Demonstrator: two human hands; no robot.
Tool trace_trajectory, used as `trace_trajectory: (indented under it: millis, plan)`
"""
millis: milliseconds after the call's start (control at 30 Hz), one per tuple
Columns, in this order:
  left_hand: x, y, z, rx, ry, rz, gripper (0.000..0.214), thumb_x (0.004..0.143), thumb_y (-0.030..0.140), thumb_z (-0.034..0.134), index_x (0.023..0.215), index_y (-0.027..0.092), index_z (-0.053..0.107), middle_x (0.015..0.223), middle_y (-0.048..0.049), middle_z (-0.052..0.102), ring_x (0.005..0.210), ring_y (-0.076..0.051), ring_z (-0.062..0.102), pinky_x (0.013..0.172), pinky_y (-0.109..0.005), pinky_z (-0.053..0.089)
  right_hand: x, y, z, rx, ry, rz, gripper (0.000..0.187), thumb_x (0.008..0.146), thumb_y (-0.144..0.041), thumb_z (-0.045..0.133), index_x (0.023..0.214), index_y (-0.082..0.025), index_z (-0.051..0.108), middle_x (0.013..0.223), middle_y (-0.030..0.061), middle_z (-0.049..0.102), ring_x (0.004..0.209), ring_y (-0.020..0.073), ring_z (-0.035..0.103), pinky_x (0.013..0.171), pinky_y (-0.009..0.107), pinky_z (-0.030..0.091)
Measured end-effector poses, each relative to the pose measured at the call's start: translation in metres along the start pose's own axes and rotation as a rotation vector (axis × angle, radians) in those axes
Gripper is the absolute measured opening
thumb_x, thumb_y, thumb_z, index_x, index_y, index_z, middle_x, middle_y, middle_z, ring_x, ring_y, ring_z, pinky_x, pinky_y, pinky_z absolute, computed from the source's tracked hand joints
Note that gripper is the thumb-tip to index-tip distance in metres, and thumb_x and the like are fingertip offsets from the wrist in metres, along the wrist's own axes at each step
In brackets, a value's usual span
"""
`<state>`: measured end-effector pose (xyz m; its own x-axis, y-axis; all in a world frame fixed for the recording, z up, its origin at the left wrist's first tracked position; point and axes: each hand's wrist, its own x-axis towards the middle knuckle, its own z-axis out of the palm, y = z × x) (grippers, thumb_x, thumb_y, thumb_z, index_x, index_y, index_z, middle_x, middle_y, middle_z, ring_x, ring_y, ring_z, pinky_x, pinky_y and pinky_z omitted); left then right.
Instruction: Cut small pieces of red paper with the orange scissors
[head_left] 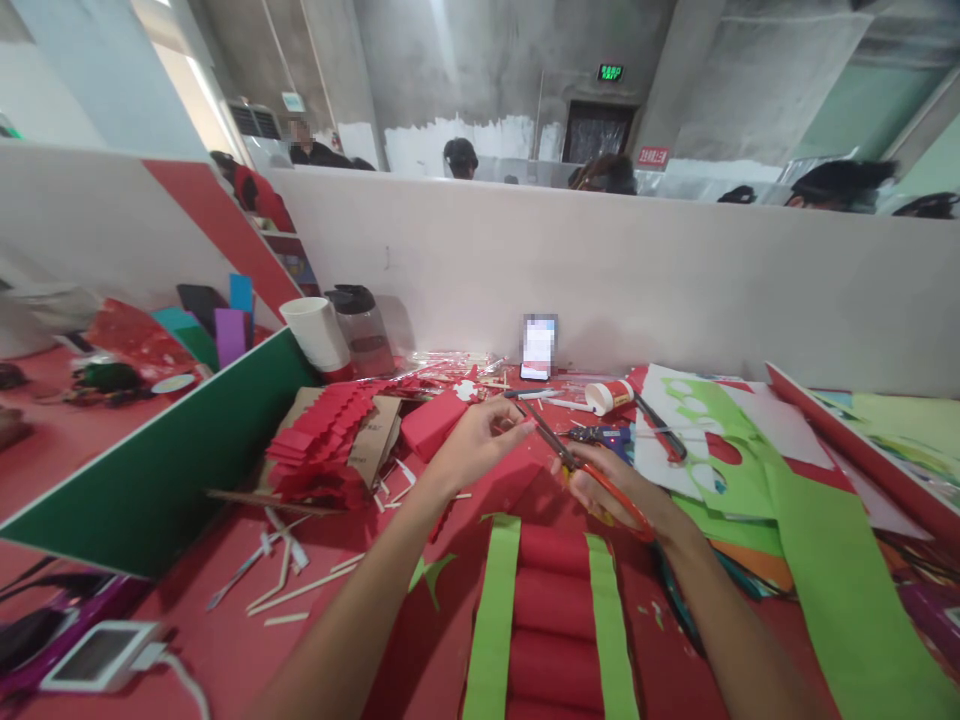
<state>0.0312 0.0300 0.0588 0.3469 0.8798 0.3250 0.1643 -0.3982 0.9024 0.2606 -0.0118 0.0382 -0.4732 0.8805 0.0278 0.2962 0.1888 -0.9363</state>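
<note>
Red rolls (556, 600) already bear green strips (501, 610); cutting seems unfinished: right hand (600, 485) grips scissors (570, 458), left hand's (484, 437) hold unclear.

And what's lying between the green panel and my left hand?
In the head view, mainly zigzag-edged red pieces with brown cardboard, then a red block nearest your left hand.

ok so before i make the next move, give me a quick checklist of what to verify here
1. Scissors in the right hand: ok, gripped at the handles.
2. Left hand well away from the blades: not ok, it is close beside them.
3. Anything pinched in the left hand: cannot tell, too small.
4. Red-and-green panel on the table: ok, nearer than the hands.
5. Red-and-white cup upright: not ok, on its side.
</note>
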Motion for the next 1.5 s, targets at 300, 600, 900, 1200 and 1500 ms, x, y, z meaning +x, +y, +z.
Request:
trace_trajectory:
  millis: [300,600,900,1200,1500]
  plan:
    - [0.002,-0.007,-0.001,0.026,0.024,-0.021,0.034,0.079,0.048,0.071,0.067,0.016,0.065,0.073,-0.0021,0.061,0.069,-0.015,0.054,0.064,-0.025,0.042,-0.001,-0.004,-0.001,0.002,-0.052,-0.002,0.041,0.092,-0.062,0.053,0.095,-0.021,0.058,0.068,-0.0022,0.050,0.049,0.0103,0.042,0.043,0.021,0.032]
    - [0.001,0.001,0.002,-0.038,0.027,-0.067,0.039,0.081,0.052,0.067,0.069,0.015,0.065,0.067,-0.0004,0.059,0.062,-0.013,0.050,0.059,-0.024,0.038,0.001,-0.001,0.001,0.024,-0.055,0.006,0.049,0.091,-0.068,0.050,0.096,-0.020,0.055,0.064,-0.0042,0.046,0.048,0.0093,0.040,0.042,0.020,0.032]
    - [0.002,-0.005,-0.001,0.001,-0.013,-0.044,0.039,0.080,0.052,0.068,0.069,0.015,0.066,0.071,-0.0023,0.062,0.066,-0.014,0.053,0.060,-0.024,0.041,0.006,0.018,-0.002,0.008,-0.070,0.018,0.052,0.086,-0.070,0.054,0.103,-0.022,0.058,0.064,-0.0041,0.048,0.048,0.0102,0.042,0.045,0.021,0.038]
    - [0.002,-0.004,-0.001,-0.010,-0.009,-0.076,0.040,0.080,0.052,0.069,0.065,0.015,0.063,0.066,-0.0002,0.058,0.063,-0.012,0.049,0.059,-0.023,0.038,0.004,0.011,0.000,-0.003,-0.054,0.003,0.053,0.087,-0.070,0.054,0.104,-0.021,0.060,0.066,-0.0031,0.049,0.049,0.0104,0.042,0.046,0.021,0.037]
    - [0.002,-0.003,-0.001,-0.010,0.002,-0.076,0.039,0.080,0.051,0.069,0.064,0.016,0.064,0.071,-0.0018,0.063,0.066,-0.014,0.054,0.062,-0.024,0.040,-0.003,-0.016,0.002,-0.014,-0.051,-0.029,0.046,0.091,-0.066,0.051,0.095,-0.021,0.056,0.065,-0.0029,0.046,0.053,0.0123,0.043,0.050,0.023,0.038]
